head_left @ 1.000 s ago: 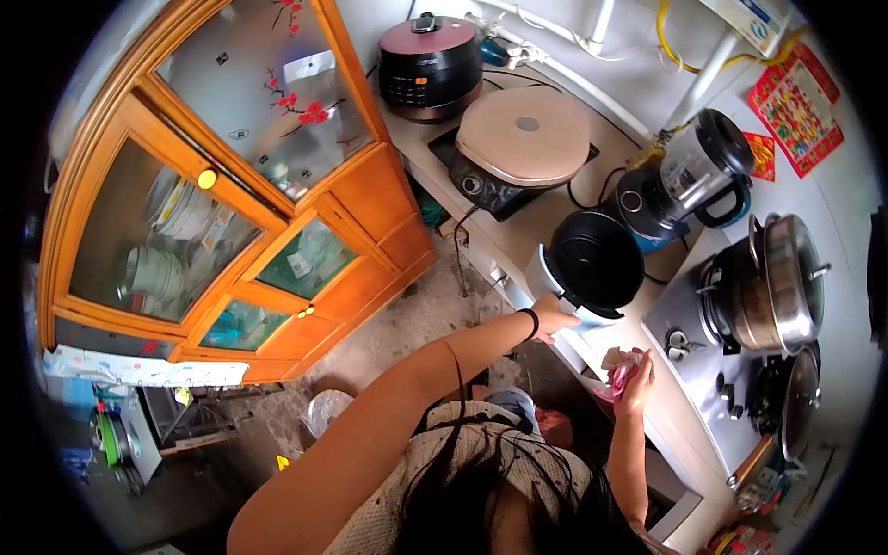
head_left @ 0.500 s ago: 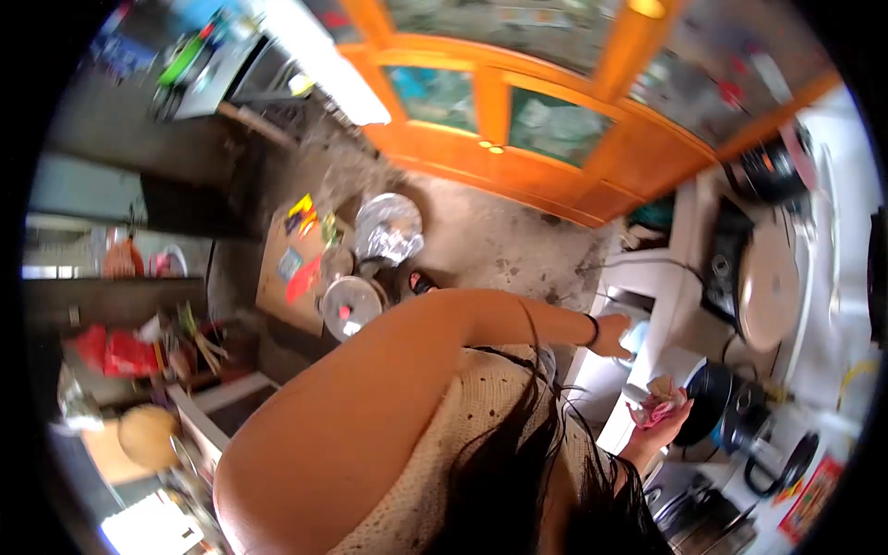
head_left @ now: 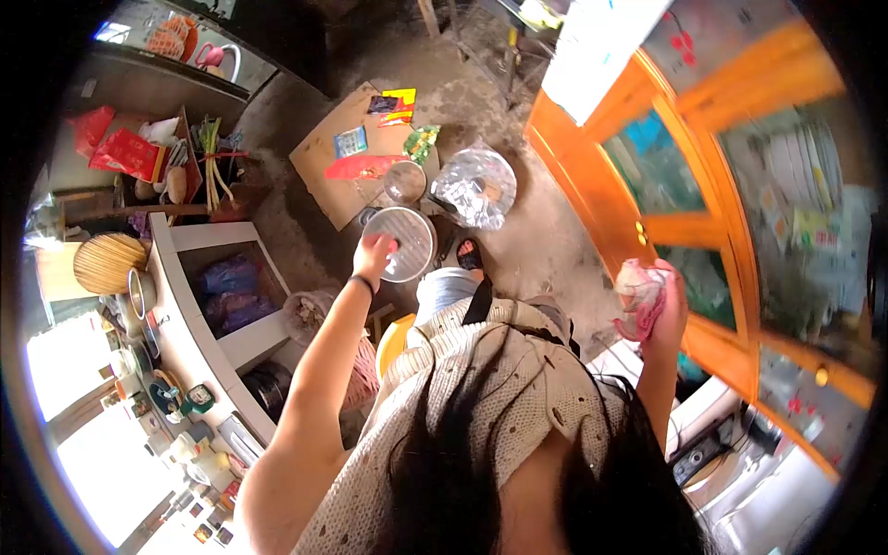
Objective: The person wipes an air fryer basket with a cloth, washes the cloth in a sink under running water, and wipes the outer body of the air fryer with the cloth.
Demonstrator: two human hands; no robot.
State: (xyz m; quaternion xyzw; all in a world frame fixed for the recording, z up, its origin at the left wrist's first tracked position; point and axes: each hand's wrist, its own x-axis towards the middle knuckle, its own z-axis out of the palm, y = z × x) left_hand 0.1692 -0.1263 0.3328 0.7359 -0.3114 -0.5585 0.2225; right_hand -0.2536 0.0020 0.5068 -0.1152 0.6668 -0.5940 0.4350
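Note:
My left hand [head_left: 372, 258] is at a round, see-through pot lid [head_left: 414, 261], with its fingers closed at the red knob in the middle. Whether the lid is raised off what lies under it, I cannot tell. Out to the right, my right hand [head_left: 672, 310] grips a crumpled pink and white cloth [head_left: 640, 294], in front of the orange cabinet. Close behind the lid stands a smaller round bowl [head_left: 405, 182]. A wide round thing wrapped in clear, shiny plastic [head_left: 481, 185] is to its right.
Flat cardboard [head_left: 319, 171] on the floor bears colourful packets [head_left: 393, 104] and a red bag [head_left: 365, 167]. An orange glass-fronted cabinet [head_left: 684, 153] lines the right side. On the left runs a white-edged counter [head_left: 199, 338] with shelves; a pink basket [head_left: 359, 375] stands beside it.
My left hand has swung from the white counter on the right over to the lid. My view has turned left. The cloth is still in my right hand, now further from the counter.

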